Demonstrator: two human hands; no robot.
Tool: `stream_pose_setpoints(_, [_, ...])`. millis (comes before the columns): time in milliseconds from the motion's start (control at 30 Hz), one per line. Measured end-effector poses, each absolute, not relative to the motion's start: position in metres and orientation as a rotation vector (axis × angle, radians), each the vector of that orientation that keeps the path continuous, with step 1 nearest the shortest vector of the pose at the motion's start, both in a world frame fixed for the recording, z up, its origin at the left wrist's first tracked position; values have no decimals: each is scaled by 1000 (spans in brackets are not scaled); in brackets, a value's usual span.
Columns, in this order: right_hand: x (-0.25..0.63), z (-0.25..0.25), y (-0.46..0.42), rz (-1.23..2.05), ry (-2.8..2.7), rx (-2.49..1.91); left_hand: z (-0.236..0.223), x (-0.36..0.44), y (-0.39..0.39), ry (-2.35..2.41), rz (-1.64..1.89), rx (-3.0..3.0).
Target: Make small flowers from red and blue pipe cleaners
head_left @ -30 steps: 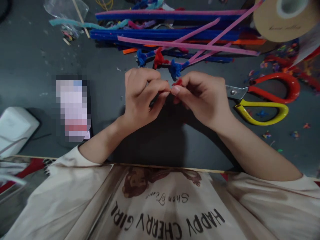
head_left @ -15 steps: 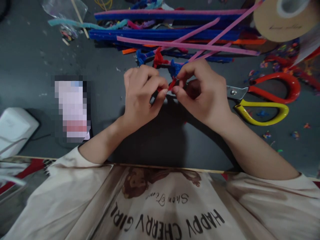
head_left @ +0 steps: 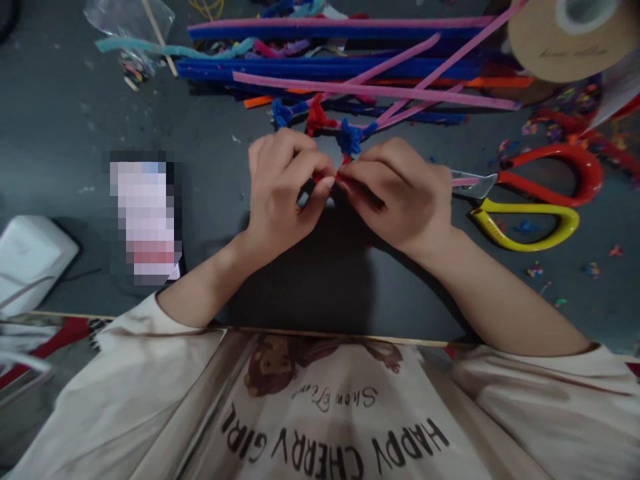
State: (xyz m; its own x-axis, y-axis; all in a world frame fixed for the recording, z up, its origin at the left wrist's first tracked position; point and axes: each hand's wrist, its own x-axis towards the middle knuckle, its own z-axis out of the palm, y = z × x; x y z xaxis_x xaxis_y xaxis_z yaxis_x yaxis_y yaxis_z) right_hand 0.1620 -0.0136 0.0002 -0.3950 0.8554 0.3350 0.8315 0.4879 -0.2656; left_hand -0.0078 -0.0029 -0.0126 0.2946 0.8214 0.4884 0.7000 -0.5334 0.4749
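Note:
Both of my hands meet over the dark table, pinching a short red pipe cleaner (head_left: 346,160) that is mostly covered by my fingers. My left hand (head_left: 286,190) has thumb and forefinger pressed together on its left end. From the right, my right hand (head_left: 405,193) closes its fingertips on the same piece, nearly touching the left thumb. Just beyond the fingertips lie a blue twisted pipe cleaner piece (head_left: 351,137), a red one (head_left: 316,117) and another blue one (head_left: 281,115).
Long blue pipe cleaners (head_left: 325,69) and pink ones (head_left: 375,91) lie across the back. Scissors (head_left: 530,193) with red and yellow handles rest at right, below a cardboard spool (head_left: 530,40). A phone (head_left: 145,213) and a white box-shaped device (head_left: 35,257) are at left.
My right hand has shifted slightly left and down, its fingers closing tighter by the left fingertips. Less of the red pipe cleaner shows. My left hand has hardly moved.

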Motion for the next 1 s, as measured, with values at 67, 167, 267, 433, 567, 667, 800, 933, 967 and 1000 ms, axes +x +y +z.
stream_pose_setpoints(67, [161,-1,-14,5,-2326,-1382,-13,-8,-3,1404,1088,2400])
stream_pose_setpoints(167, [160,-1,-13,-49,-2346,-1412,-12,-8,-3,1389,1119,2406])
stream_pose_setpoints(267, [159,3,-12,71,-2393,-1483,-11,-9,-2,1392,1042,2407])
stream_pose_setpoints(433, [166,11,-2,775,-2183,-1365,-15,-9,2,1189,1316,2611])
stream_pose_setpoints(567, [175,12,8,1601,-1845,-1227,-18,-7,2,1158,1322,2568])
stream_pose_setpoints(667, [175,12,10,1733,-1761,-1191,-15,-7,0,1199,1252,2472])
stream_pose_setpoints(800, [171,8,5,1008,-2101,-1198,-13,-8,-2,1259,1147,2342])
stream_pose_setpoints(933, [168,2,-2,590,-2302,-1319,-15,-8,-1,1356,1008,2284])
stream_pose_setpoints(967, [168,1,-3,551,-2328,-1348,-16,-7,0,1378,985,2285])
stream_pose_setpoints(1000, [168,0,-4,518,-2345,-1360,-16,-7,0,1394,982,2288])
